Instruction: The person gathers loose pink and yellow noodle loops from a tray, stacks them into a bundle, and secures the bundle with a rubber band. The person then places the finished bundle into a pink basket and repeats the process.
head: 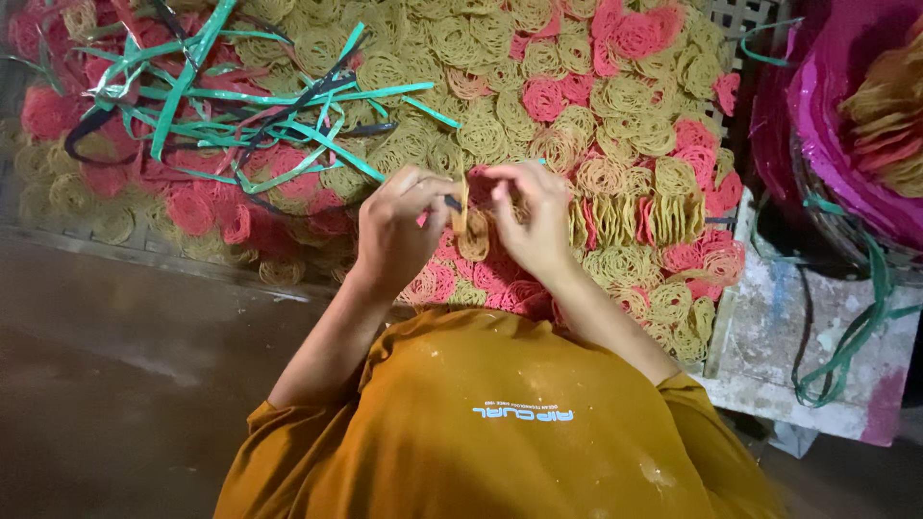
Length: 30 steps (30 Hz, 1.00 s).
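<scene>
Between my two hands, a small upright stack of yellow lacy round crackers (462, 213) is held over a wide tray (723, 322) heaped with yellow and pink crackers of the same kind. My left hand (396, 234) grips the stack from the left, with a dark strip end showing at its fingertips. From the right, my right hand (532, 223) pinches the stack with its fingers curled. A row of bundled crackers (642, 219) stands on edge just right of my right hand. My orange shirt (500, 423) fills the bottom of the view.
A tangle of green and dark plastic strips (240, 115) lies on the crackers at upper left. A pink-lined basket (846, 125) with stacked crackers stands at right, above a stained white block (817, 336) draped with a green strap. Brown floor (125, 384) lies at lower left.
</scene>
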Motion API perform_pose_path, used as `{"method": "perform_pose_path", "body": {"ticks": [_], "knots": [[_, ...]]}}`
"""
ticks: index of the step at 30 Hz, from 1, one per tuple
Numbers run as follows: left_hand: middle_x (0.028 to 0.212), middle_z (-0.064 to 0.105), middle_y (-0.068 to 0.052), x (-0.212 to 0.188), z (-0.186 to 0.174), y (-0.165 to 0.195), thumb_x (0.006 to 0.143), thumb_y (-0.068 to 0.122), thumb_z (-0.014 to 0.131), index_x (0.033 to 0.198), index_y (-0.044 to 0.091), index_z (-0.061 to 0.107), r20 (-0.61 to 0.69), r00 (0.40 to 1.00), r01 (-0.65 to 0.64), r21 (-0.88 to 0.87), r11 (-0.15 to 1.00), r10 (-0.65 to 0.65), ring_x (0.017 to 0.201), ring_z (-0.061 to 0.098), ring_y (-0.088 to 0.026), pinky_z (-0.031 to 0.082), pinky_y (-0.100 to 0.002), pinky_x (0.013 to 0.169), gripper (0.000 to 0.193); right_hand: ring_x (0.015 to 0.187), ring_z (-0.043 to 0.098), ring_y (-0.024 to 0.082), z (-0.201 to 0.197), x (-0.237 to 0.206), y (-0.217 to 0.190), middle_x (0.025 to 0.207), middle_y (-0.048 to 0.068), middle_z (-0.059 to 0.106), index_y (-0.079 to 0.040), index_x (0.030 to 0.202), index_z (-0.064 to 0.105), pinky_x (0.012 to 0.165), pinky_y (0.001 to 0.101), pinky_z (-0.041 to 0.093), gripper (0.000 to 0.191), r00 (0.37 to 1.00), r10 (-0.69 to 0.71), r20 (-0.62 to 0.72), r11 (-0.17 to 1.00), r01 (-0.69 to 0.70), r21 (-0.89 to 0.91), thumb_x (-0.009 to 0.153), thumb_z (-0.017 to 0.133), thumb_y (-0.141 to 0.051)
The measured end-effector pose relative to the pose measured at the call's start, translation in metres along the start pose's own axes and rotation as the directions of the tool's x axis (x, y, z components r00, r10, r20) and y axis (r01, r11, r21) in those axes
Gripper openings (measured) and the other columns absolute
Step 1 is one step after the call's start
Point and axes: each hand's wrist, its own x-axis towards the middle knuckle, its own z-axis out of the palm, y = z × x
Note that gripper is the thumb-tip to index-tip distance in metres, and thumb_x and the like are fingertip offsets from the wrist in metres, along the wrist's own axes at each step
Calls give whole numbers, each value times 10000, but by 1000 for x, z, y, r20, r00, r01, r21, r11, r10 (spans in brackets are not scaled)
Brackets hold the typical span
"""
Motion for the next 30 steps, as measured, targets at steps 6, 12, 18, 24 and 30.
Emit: {"method": "perform_pose_path", "body": {"ticks": [6, 12, 18, 24, 30], "knots": [[965, 701, -108, 22, 4, -9, 899, -56, 691, 1000, 55, 729, 114, 991, -40, -250, 967, 70, 872, 722, -232, 587, -314, 748, 155, 877, 594, 222, -4, 6, 0, 884, 52, 648, -62, 1086, 735, 905, 412, 391, 145, 993, -95, 73, 994, 91, 57, 944, 705, -69], [1170, 675, -174, 35, 45, -93, 949, 56, 624, 1307, 53, 693, 306, 936, 216, -107, 970, -175, 1015, 668, -336, 551, -436, 946, 364, 918, 633, 108, 12, -4, 23, 992, 17, 666, -57, 1033, 754, 828, 286, 545, 116, 949, 220, 226, 814, -306, 494, 1008, 650, -13], [1315, 510, -163, -2, 112, -135, 851, 553, 751, 1285, 51, 626, 149, 950, 126, 619, 775, -274, 1146, 616, -372, 526, -478, 924, 675, 850, 673, 84, 21, -16, 42, 965, 14, 744, -12, 1078, 747, 799, 239, 561, 125, 879, 393, 269, 548, -459, 700, 976, 681, -42], [1203, 672, -90, 14, 94, -122, 1104, 304, 452, 1499, 155, 520, 320, 637, 507, 512, 693, -702, 813, 691, -210, 578, -353, 647, 428, 734, 551, 50, 21, -13, 40, 854, -12, 670, 6, 1060, 759, 664, 219, 448, 116, 884, 420, 204, 681, -456, 574, 999, 693, -67], [1150, 742, -7, 1, 50, -109, 1036, 169, 472, 1317, 36, 649, 377, 711, 676, -597, 432, -593, 982, 717, -66, 604, -243, 818, 358, 713, 563, 86, 14, -2, 22, 806, 60, 669, -7, 993, 739, 652, 252, 449, 76, 961, 258, 101, 937, -275, 215, 966, 736, -77]]}}
